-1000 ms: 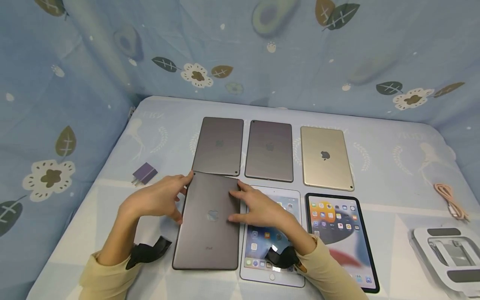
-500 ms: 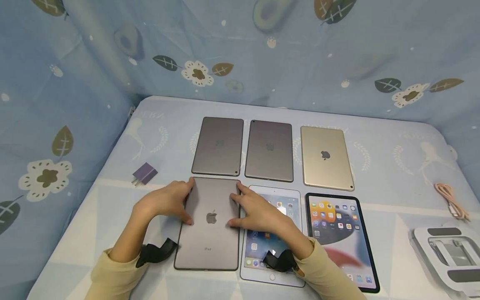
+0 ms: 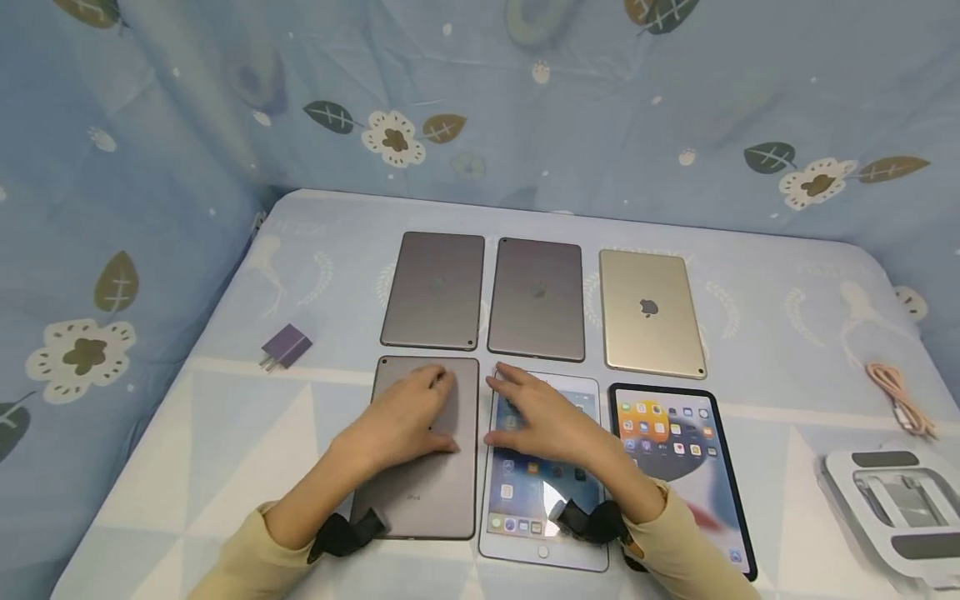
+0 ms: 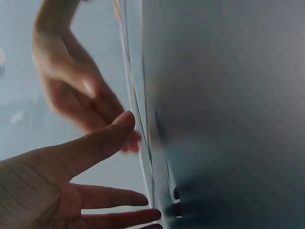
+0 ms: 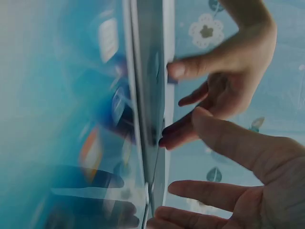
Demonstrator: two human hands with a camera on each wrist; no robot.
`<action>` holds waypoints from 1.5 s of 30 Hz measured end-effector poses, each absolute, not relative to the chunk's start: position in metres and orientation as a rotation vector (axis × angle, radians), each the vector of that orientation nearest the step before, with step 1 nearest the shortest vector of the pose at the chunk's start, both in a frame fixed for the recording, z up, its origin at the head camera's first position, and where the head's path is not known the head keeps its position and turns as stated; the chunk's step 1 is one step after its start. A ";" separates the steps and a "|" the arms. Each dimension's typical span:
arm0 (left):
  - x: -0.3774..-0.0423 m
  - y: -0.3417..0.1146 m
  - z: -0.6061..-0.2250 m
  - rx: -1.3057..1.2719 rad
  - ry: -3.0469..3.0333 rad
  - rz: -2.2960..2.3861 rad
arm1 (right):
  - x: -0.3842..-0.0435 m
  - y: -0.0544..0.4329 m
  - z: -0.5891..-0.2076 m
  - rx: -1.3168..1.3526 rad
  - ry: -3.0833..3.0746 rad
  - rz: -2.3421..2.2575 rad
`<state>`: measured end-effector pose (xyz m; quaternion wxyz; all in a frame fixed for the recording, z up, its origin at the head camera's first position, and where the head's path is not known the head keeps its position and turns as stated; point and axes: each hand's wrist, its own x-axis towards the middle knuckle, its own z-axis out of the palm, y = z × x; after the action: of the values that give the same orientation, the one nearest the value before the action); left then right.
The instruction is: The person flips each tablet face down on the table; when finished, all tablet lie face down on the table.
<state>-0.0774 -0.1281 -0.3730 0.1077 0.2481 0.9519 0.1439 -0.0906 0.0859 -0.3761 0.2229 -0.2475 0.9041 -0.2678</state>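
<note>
In the head view, a grey tablet (image 3: 420, 500) lies face down at front left. My left hand (image 3: 405, 418) is over it, fingers loosely bent, gripping nothing. To its right a white tablet (image 3: 517, 492) lies face up with its screen lit, and my right hand (image 3: 551, 421) is above it, thumb and fingers apart. Whether either hand touches a tablet is hard to tell. The left wrist view shows the left thumb and fingers (image 4: 109, 195) apart beside the grey back. In the right wrist view the right fingers (image 5: 205, 193) are also spread near the lit screen.
Behind stand out two dark grey tablets (image 3: 435, 292) (image 3: 536, 300) and a gold tablet (image 3: 652, 312), all face down. A black-rimmed tablet (image 3: 693, 492) lies at front right. A purple charger (image 3: 287, 345) is left; a coiled pink cable (image 3: 898, 398) and white stand (image 3: 900, 508) are right.
The grey tablet has settled flat in the front row, just below the back row. Both hands have let go of it and shifted right, the right one now over the white tablet.
</note>
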 end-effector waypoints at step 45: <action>-0.066 -0.062 -0.383 0.931 2.595 0.393 | -0.071 0.181 -0.361 -0.278 2.069 -1.859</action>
<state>-0.0656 -0.0623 -0.3828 0.1776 0.3290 0.9170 0.1390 -0.0709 0.1807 -0.3606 0.1722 -0.0979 0.7292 -0.6550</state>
